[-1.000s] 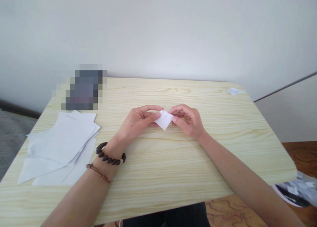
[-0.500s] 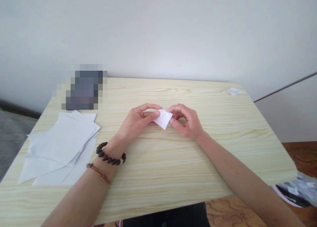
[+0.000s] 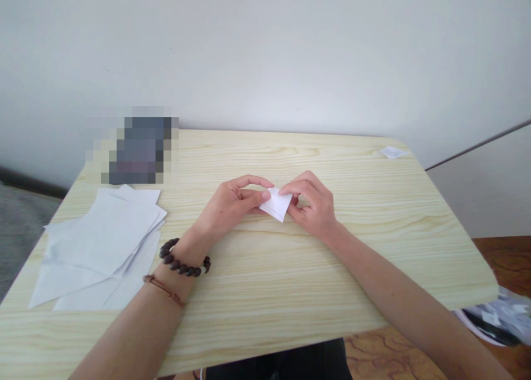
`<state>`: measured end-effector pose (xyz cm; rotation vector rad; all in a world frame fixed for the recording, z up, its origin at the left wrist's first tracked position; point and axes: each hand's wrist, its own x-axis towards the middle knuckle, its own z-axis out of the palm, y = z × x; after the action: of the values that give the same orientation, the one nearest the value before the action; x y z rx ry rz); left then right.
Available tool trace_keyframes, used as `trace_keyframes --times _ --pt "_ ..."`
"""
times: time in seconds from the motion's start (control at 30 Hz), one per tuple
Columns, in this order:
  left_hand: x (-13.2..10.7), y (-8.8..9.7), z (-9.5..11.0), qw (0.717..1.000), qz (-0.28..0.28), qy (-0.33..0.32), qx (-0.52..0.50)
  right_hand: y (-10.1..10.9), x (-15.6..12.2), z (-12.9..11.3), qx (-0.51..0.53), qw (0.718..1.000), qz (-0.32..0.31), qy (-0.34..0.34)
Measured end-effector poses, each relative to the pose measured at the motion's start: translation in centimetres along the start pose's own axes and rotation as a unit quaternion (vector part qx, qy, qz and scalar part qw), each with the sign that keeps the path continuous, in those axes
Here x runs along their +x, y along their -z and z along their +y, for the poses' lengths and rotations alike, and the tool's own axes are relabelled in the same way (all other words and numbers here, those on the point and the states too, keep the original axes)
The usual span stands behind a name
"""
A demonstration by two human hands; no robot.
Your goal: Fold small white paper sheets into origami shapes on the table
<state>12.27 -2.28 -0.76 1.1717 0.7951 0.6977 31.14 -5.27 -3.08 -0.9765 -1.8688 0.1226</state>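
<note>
A small folded white paper (image 3: pixel 279 205) is held between both hands just above the middle of the pale wooden table (image 3: pixel 290 269). My left hand (image 3: pixel 232 203), with a dark bead bracelet and a thin brown band on its wrist, pinches the paper's left side with thumb and fingers. My right hand (image 3: pixel 311 206) pinches the right side, its forefinger on the paper's top edge. Both wrists rest on the tabletop.
A loose pile of white sheets (image 3: pixel 99 247) lies at the table's left. A blurred-out dark object (image 3: pixel 139 147) stands at the back left. A small paper scrap (image 3: pixel 392 152) sits at the far right corner. A bin with paper scraps (image 3: pixel 493 316) is below right.
The paper has been turned and folded narrower between the fingers. My right forefinger has moved onto its top edge. Both hands stay in the same place.
</note>
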Motion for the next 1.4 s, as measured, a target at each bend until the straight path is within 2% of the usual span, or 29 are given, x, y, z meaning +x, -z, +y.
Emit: trace_keyframes --times 0.23,0.57,0.83,1.17,1.4 --pt "0.0 -0.1 0.1 1.0 0.014 0.007 0.006 -0.2 0.0 -0.1 -0.034 0.999 0.014 0.018" --pt "0.1 -0.1 0.0 1.0 0.0 0.006 -0.002 0.0 0.2 -0.2 0.01 1.0 0.004 0.006" --pt "0.2 0.1 -0.2 0.999 0.047 -0.021 0.012 0.8 0.6 -0.3 0.137 0.988 -0.037 -0.066" --pt "0.3 0.2 -0.5 0.998 0.043 -0.049 0.024 0.2 0.1 0.0 0.141 0.977 -0.046 -0.152" --pt "0.2 0.1 -0.4 0.997 0.032 -0.056 0.034 0.4 0.3 -0.2 0.133 0.977 -0.074 -0.147"
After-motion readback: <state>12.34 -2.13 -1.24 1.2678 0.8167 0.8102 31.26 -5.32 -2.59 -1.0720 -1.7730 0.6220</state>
